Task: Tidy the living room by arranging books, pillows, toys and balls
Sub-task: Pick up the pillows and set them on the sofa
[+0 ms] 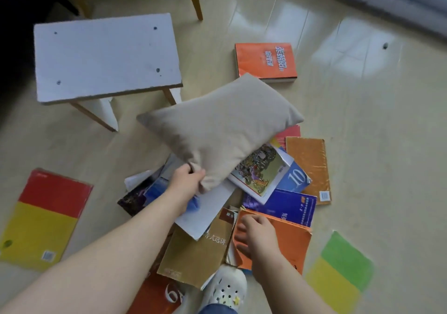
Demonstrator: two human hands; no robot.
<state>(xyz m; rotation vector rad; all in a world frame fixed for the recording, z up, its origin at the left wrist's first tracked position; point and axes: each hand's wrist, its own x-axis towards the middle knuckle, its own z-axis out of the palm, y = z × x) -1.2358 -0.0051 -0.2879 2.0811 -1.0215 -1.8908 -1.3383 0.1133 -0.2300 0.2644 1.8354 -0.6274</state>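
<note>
Both our hands hold something: the left hand (187, 179) grips the pillow (222, 125) by a corner, the right hand (256, 235), at four o'clock from it, clasps the orange book (290, 241).

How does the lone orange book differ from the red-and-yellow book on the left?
The orange book is thick, one colour, with white characters; the red-and-yellow book is thin, two-coloured, showing a small code square. Both lie flat and closed on the floor.
</note>
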